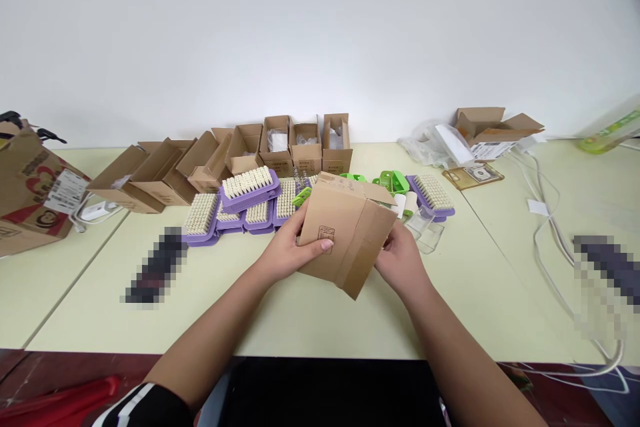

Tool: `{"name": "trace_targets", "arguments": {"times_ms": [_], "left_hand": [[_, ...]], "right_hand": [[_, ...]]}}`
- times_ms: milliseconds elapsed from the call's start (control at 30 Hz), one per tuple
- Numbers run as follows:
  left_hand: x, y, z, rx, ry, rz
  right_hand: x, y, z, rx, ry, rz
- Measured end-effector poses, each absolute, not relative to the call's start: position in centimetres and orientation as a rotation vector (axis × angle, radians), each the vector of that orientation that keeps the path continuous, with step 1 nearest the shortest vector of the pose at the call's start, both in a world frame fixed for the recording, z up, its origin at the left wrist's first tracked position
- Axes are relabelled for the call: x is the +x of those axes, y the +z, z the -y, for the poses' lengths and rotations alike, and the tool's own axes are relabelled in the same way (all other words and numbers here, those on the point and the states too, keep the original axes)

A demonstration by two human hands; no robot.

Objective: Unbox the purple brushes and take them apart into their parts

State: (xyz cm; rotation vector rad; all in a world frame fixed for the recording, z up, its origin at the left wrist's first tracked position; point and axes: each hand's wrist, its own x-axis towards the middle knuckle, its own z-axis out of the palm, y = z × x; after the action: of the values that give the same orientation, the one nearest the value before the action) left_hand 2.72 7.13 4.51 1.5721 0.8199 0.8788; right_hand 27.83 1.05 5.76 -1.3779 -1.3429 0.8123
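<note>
A small brown cardboard box [340, 227] is held tilted above the table, with a flap standing out at its upper right. My left hand [289, 247] grips its left side, thumb pressed flat on the printed face and fingers behind. At the right edge my right hand [403, 259] also grips the box, its fingertips hidden. Just behind it lie green plastic parts [393, 181] and a clear plastic piece [426, 230]. Purple brushes with cream bristles [250, 188] lie to the left, one stacked on others. Another purple brush [434, 195] is on the right.
Several open cardboard boxes [245, 147] line the back against the wall. A larger printed carton [37, 187] stands far left, near a white adapter [99, 211]. At right are an open carton [493, 130], plastic wrapping [433, 142], white cables [550, 247] and a bottle [613, 130].
</note>
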Motion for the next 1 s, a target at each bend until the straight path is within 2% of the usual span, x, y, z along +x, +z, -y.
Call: {"name": "trace_targets", "arguments": {"times_ms": [267,867,1000], "left_hand": [[2.5,5.1,-6.7,1.552,0.885,-0.855],[3.0,5.2,-7.6,1.310,1.147,-0.802],[2.9,5.6,-7.4,1.277,1.221,-0.824]], "right_hand": [[27.3,5.3,-1.1,-1.279,0.923,1.250],[27.8,4.0,-1.9,-1.082,0.810,0.991],[28.1,4.3,-2.2,-0.970,0.681,0.858]]}}
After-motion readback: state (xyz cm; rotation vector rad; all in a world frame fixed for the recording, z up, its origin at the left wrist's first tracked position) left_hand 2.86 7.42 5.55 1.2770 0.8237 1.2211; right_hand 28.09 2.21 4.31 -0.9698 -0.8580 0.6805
